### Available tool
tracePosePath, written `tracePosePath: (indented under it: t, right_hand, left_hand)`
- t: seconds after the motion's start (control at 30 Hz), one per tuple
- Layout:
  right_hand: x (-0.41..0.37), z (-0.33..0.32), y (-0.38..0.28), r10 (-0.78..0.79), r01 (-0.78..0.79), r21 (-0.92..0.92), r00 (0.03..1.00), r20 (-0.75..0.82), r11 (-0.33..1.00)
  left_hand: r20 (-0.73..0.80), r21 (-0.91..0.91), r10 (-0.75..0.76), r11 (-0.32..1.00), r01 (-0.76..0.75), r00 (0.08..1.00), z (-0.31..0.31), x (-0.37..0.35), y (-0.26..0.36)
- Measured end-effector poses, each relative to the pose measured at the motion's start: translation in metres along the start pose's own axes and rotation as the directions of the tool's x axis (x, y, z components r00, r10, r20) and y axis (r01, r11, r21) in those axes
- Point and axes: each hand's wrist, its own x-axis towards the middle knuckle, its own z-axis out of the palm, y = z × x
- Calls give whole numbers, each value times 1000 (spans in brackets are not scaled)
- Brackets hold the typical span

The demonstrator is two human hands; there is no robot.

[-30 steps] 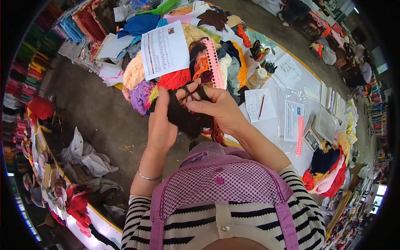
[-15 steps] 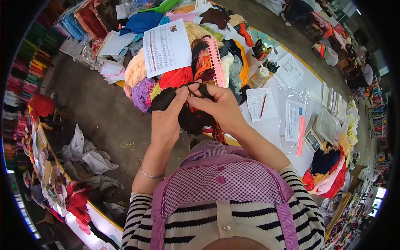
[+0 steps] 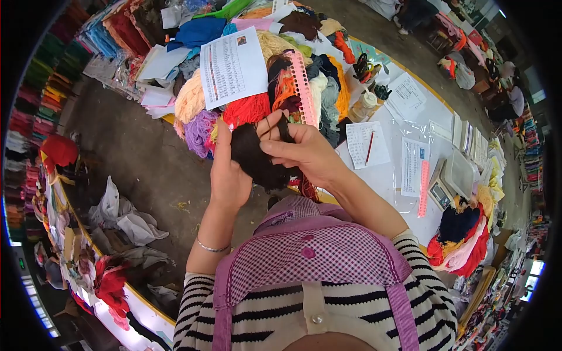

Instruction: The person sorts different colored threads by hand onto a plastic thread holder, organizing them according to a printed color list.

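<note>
A dark skein of yarn [image 3: 256, 157], black or very dark brown, is held up between my hands, just in front of the heaped yarn. My left hand [image 3: 230, 175] supports it from the left, thumb raised on the near side and fingers passing behind it. Fingertips show above its top edge. With thumb and fingers closed, my right hand [image 3: 310, 153] grips strands at the skein's upper right, and a loop stands up there. Behind my hands lie a red skein [image 3: 249, 110] and a pink card with punched holes [image 3: 302, 88] carrying colored threads.
A printed sheet [image 3: 233, 67] rests on the yarn heap. To the right, the white table [image 3: 383, 193] bears a note with a pencil [image 3: 369, 146], a scale [image 3: 440, 190], a jar [image 3: 367, 104] and more skeins [image 3: 456, 234]. Plastic bags [image 3: 137, 222] lie on the floor at left.
My left thumb has come away from the pinch beside my right hand and moved left, now standing upright. More of the dark skein shows between my hands.
</note>
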Motion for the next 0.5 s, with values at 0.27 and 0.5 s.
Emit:
tracePosePath:
  t: [0.27, 0.5]
  right_hand:
    - [-7, -8, -2, -41, 42, 124, 999, -9, 991]
    - [-6, -7, -1, -77, 80, 98, 996, -32, 992]
  left_hand:
    - [-241, 188, 174, 973, -130, 955, -9, -2, 8]
    - [-185, 344, 187, 932, -115, 965, -9, -4, 5]
